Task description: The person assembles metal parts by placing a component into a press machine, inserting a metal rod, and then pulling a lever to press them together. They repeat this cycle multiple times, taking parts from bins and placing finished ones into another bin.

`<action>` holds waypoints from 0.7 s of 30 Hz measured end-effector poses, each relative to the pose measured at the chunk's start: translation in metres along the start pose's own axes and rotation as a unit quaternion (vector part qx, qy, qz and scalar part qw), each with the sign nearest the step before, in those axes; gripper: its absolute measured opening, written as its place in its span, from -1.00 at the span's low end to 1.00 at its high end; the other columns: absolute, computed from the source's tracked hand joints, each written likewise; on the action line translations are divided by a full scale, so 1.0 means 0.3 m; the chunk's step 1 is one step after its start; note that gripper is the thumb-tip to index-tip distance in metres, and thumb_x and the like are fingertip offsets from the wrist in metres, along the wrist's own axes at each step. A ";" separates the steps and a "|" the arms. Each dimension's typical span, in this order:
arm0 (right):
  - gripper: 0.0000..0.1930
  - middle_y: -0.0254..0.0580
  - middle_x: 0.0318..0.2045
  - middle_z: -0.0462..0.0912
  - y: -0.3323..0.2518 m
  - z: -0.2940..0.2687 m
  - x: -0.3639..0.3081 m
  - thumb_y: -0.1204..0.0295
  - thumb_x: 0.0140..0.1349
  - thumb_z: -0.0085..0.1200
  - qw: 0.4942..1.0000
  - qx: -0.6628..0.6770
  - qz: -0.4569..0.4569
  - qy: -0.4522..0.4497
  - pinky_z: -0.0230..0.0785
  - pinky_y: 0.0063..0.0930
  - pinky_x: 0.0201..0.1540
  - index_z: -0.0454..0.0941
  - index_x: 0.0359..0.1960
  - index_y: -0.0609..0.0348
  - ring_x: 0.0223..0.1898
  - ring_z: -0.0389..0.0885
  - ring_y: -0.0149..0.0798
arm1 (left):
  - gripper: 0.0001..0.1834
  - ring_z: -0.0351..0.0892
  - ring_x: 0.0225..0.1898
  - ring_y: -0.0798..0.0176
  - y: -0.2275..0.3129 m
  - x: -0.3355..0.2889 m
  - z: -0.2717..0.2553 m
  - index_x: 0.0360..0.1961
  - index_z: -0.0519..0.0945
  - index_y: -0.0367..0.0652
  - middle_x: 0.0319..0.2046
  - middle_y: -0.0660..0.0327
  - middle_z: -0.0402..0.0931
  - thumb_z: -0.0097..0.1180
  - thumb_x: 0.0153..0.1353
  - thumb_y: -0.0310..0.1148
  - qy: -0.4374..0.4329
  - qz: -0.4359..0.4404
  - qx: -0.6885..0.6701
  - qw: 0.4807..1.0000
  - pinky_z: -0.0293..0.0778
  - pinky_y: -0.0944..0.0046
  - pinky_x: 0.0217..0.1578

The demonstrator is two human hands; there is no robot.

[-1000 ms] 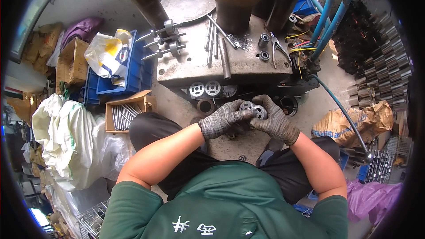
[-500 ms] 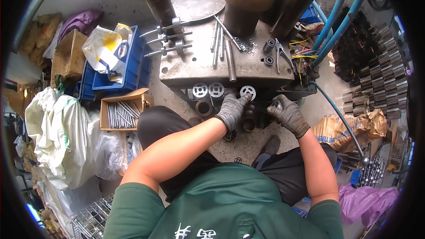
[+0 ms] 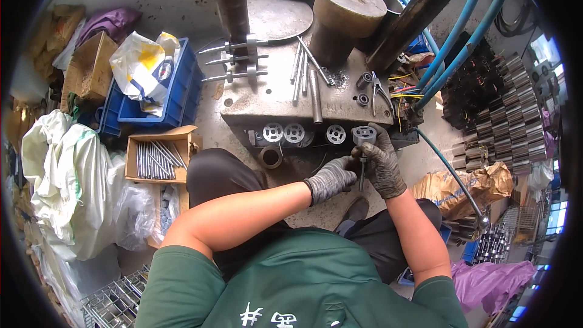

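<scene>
l hand (image 3: 331,181) now off disc (image 3: 335,134); grip unclear; r hand (image 3: 384,163) pinching slotted cyl (image 3: 364,137)

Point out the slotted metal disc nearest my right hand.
The rightmost slotted disc: it is in the grasp of your right hand, while the other three bright slotted discs sit farther left, untouched.

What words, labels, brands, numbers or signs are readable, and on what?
Dark green cloth shirt: white characters on it, not transcribed.
Crumpled brown paper sack, right: blue lettering, too blurred.
White-and-yellow plastic bag, left: dark printed marks, too small.
Nothing else legible.
</scene>
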State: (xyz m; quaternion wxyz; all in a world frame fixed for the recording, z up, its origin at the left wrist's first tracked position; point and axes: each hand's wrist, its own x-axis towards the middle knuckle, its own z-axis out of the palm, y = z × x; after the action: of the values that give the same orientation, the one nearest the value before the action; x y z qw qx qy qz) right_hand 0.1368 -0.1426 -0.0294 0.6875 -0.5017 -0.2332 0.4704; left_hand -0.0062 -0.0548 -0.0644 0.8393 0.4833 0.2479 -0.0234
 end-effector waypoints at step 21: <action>-0.31 -0.12 -0.10 0.78 -0.716 0.422 0.592 0.24 0.15 0.55 0.772 -0.523 -0.353 0.073 0.63 -0.47 0.02 0.58 0.26 0.33 -0.10 0.74 -0.30 | -0.86 0.73 -0.23 0.11 0.018 -0.108 -0.097 0.03 0.47 -0.17 -0.19 0.10 0.65 0.04 0.51 -0.45 0.074 -0.062 -0.120 0.988 0.79 0.09 -0.39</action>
State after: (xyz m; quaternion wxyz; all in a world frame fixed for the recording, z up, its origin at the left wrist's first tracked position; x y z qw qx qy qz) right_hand 0.2049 0.0618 0.1881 0.4517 -0.6992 -0.5528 -0.0384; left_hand -0.0446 -0.0343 -0.0577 0.8677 0.3627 0.3398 -0.0099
